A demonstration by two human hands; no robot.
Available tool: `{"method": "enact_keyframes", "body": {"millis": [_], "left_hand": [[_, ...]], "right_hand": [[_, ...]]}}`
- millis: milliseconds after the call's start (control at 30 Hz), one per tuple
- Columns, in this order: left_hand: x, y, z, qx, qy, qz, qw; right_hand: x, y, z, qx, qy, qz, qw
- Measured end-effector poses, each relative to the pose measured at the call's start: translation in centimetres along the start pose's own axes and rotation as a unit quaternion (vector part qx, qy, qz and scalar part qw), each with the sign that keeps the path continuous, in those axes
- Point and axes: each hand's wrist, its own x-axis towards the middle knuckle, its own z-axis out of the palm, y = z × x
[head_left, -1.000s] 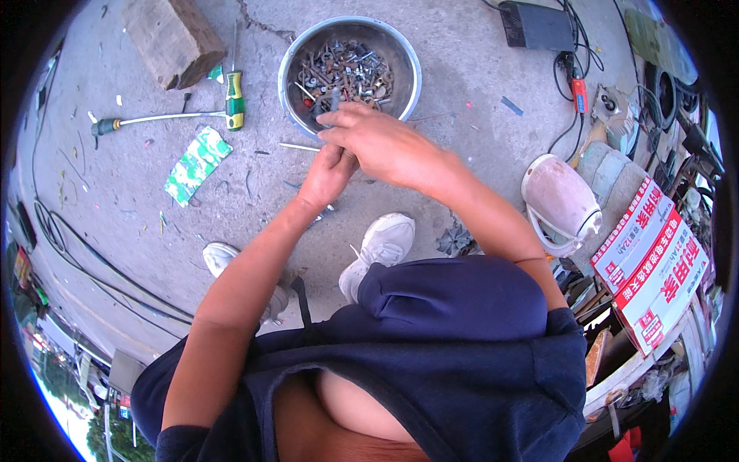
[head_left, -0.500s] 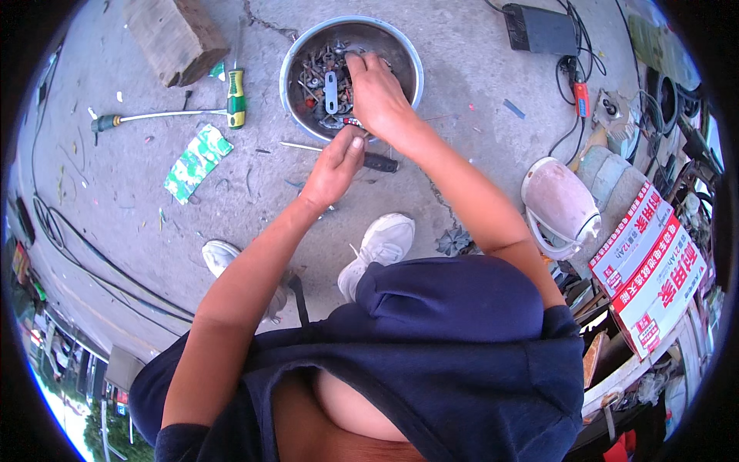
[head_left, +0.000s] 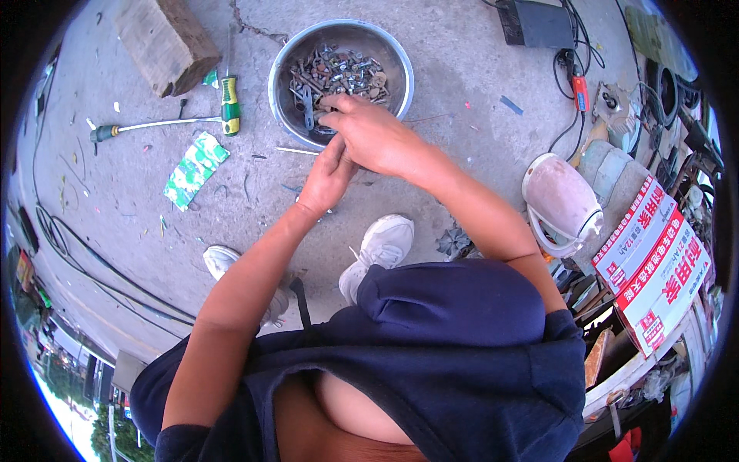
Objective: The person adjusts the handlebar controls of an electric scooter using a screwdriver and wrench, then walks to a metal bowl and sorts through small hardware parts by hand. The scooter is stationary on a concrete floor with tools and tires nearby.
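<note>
A steel bowl (head_left: 400,77) holds several rusty and silver bolts, nuts and small fittings, with a grey metal plate (head_left: 307,106) at its left front. My right hand (head_left: 373,135) lies across the bowl's front rim, fingers bent beside that plate. Just below, my left hand (head_left: 327,173) is closed, its fingertips under my right hand, so whatever both hold is hidden. A thin rod (head_left: 294,150) lies on the concrete at the bowl's front left.
Left are a wooden block (head_left: 165,46), green-handled tools (head_left: 229,104) and a green-white scrap (head_left: 196,169); cables (head_left: 77,254) run lower left. Right are a black box (head_left: 531,23), red-handled tool (head_left: 580,92), pinkish-white container (head_left: 562,204), red-white cardboard (head_left: 647,269) and my white shoes (head_left: 385,246).
My right hand has come back from inside the bowl onto its front rim over my left hand. The black handle seen beside my left hand half a second ago is now hidden.
</note>
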Motion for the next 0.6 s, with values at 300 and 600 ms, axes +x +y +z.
{"method": "enact_keyframes", "body": {"millis": [300,600], "left_hand": [[-0.5,-0.6,-0.9,0.164,-0.017,0.087,0.982],[-0.1,0.9,0.0,0.054,-0.037,0.061,0.996]], "right_hand": [[-0.1,-1.5,0.4,0.057,0.036,-0.034,0.997],[2.8,4.1,1.0,-0.139,0.188,0.021,0.972]]}}
